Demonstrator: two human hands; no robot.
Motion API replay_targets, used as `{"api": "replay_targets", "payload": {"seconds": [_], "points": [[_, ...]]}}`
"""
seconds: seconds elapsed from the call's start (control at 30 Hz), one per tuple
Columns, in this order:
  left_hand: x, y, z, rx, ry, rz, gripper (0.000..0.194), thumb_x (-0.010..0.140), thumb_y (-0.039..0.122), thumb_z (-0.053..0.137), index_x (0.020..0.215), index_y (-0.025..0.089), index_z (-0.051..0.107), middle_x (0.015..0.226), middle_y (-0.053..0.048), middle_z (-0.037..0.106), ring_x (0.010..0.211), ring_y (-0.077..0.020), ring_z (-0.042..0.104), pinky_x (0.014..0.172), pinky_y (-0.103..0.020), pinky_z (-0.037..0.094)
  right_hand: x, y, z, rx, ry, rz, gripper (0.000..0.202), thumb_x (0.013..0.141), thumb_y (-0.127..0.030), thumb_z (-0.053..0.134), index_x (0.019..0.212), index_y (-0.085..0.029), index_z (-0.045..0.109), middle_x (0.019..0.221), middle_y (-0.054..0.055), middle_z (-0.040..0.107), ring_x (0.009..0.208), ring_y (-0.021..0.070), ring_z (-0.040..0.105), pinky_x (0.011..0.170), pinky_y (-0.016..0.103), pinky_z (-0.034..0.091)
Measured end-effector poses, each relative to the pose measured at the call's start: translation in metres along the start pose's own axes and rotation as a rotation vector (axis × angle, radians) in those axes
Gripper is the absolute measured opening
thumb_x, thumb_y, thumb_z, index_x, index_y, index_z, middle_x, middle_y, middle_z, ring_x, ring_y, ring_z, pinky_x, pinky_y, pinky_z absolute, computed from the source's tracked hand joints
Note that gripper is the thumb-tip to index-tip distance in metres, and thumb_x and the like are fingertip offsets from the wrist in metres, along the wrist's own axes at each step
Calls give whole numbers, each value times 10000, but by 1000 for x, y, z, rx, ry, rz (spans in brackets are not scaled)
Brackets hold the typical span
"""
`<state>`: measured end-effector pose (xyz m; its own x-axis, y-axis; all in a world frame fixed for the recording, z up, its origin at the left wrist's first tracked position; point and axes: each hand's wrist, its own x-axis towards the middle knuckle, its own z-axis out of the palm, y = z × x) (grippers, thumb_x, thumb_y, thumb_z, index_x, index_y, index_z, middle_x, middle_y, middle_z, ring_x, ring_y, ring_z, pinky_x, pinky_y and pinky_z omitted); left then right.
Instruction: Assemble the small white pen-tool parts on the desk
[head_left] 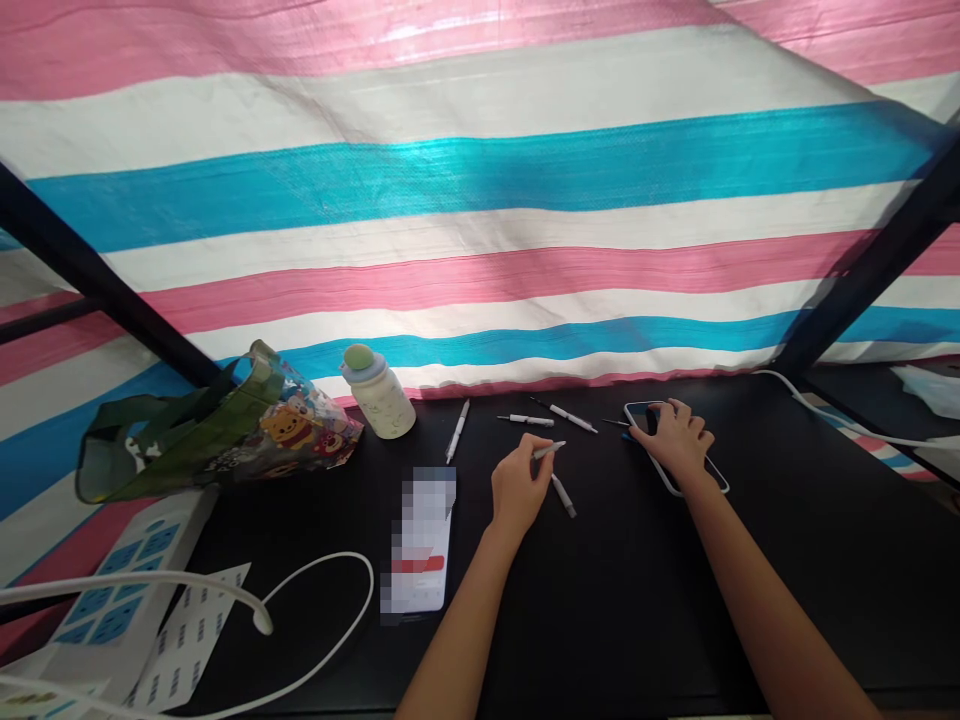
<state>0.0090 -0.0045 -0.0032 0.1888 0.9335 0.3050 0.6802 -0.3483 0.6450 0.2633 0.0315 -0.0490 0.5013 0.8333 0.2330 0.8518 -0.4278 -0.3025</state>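
My left hand (523, 482) pinches a short white pen piece (549, 450) between thumb and fingertips, above the black tabletop. Just below its fingers lies a white and grey pen part (563, 496). My right hand (679, 440) lies across a phone (716, 472) with a pale edge, thumb at the left side and fingers curled over the right side. Beside that thumb are a thin dark rod (615, 422) and a small blue bit, partly hidden. Beyond my left hand rest white pens, one upright in view (458, 430), one sideways (526, 420) and one slanted (574, 416).
Left of my forearm lies a second phone (427, 540), its screen lit and partly blurred. A cream bottle (384, 402) and a green cartoon bag (292, 430) stand behind. White cable (371, 590), printed paper (199, 635) and a white box (135, 570) occupy the left. Striped sheeting (480, 180) hangs behind.
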Motion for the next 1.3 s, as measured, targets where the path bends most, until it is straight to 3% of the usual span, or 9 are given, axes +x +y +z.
{"api": "replay_targets", "payload": {"seconds": [0.17, 0.27, 0.33, 0.43, 0.6, 1.3], "points": [[0, -1, 1, -18, -5, 22, 192, 858, 345, 440, 949, 230, 563, 653, 40, 565, 589, -108, 535, 579, -198, 372, -10, -12, -6, 53, 57, -96, 433, 780, -463, 454, 1102, -180, 517, 1280, 153, 404, 1143, 371, 357, 904, 590, 255], [0, -2, 2, -33, -4, 35, 179, 857, 343, 445, 939, 234, 562, 661, 45, 571, 592, -103, 536, 586, -194, 375, -20, -29, -13, 208, 33, -233, 369, 775, -404, 475, 1073, -195, 538, 1222, 133, 483, 1107, 332, 418, 907, 526, 320], [0, -2, 2, -41, -7, 37, 177, 858, 341, 445, 939, 235, 562, 666, 45, 576, 596, -102, 540, 593, -195, 378, -29, -42, -18, 366, -44, -343, 315, 794, -380, 450, 1032, -204, 558, 1121, 113, 561, 1063, 297, 469, 888, 467, 368], [0, -2, 2, -56, -22, 32, 182, 859, 339, 441, 945, 233, 561, 694, 40, 593, 606, -103, 543, 602, -200, 382, -45, -60, -24, 680, -270, -464, 269, 840, -373, 400, 987, -216, 563, 975, 67, 631, 946, 230, 559, 848, 377, 420], [0, 0, 1, -65, -50, 3, 205, 862, 373, 432, 932, 234, 565, 731, 33, 614, 629, -110, 551, 602, -206, 382, -66, -76, -25, 1015, -475, -456, 251, 847, -402, 424, 891, -192, 554, 831, 39, 640, 838, 192, 616, 763, 312, 464], [1, -1, 1, -37, -80, 13, 232, 878, 390, 412, 969, 248, 571, 759, 39, 607, 661, -103, 544, 600, -197, 380, -74, -79, -23, 1094, -497, -429, 260, 849, -440, 444, 857, -192, 520, 738, 25, 615, 746, 182, 608, 690, 309, 472]]}}
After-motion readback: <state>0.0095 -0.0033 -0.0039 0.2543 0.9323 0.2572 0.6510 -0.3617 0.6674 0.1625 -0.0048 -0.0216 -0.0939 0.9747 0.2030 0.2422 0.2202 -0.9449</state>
